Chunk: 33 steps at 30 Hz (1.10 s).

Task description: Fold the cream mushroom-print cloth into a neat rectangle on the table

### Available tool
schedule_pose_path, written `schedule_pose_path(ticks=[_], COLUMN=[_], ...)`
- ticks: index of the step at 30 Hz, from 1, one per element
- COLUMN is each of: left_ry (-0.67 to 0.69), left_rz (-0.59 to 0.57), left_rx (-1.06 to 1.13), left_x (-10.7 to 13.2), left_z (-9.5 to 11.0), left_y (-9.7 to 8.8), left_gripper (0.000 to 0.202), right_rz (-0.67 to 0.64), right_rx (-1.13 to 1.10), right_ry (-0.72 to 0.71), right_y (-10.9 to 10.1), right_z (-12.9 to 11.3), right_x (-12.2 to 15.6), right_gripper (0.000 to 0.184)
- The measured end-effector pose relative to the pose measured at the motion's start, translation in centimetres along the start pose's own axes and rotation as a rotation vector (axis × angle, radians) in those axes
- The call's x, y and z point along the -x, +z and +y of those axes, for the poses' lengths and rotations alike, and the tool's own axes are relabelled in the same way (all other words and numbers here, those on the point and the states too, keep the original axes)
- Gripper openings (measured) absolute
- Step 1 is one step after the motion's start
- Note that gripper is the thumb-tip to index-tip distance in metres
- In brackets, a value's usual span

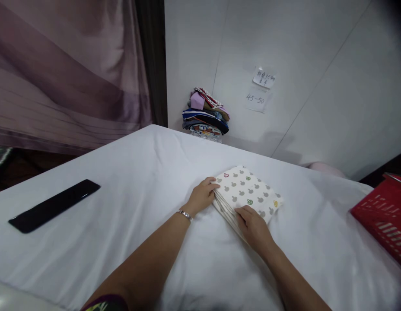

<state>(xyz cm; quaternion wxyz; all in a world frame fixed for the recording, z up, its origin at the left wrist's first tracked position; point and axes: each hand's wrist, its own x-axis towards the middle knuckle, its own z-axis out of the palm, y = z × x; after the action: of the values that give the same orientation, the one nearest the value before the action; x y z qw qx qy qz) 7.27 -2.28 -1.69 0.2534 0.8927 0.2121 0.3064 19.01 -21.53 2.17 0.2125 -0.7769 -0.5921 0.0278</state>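
A folded cream-coloured cloth (244, 190) with small grey, green, red and yellow printed shapes lies in the middle of the white-covered table. Several layers show along its near left edge. My left hand (202, 196), with a silver bracelet at the wrist, is closed on the cloth's left corner. Nearer to me, my right hand (253, 226) grips the layered front edge between thumb and fingers. Part of that edge is hidden under the right hand.
On the left of the white sheet (129, 207) lies a flat black object (56, 206). A stack of folded clothes (205, 114) stands beyond the far edge, by the wall with paper notes (256, 100). At the right sits a red bag-like item (383, 211). Pink curtain (71, 65) hangs far left.
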Motion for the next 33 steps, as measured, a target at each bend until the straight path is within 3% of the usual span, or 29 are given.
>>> schedule_pose_path(ticks=[8, 22, 33], left_ry=[0.028, 0.139, 0.154], left_rz=[0.028, -0.126, -0.105], left_rx=[0.071, 0.055, 0.061], left_x=[0.1, 0.0, -0.2], left_z=[1.0, 1.8, 2.8], left_y=[-0.5, -0.7, -0.8], left_gripper=[0.034, 0.021, 0.007], right_rz=[0.007, 0.032, 0.053], right_rx=[-0.137, -0.169, -0.176], right_ry=[0.073, 0.09, 0.097], right_y=[0.2, 0.1, 0.2], right_z=[0.6, 0.7, 0.7], right_x=[-0.4, -0.5, -0.4], right_gripper=[0.024, 0.022, 0.021])
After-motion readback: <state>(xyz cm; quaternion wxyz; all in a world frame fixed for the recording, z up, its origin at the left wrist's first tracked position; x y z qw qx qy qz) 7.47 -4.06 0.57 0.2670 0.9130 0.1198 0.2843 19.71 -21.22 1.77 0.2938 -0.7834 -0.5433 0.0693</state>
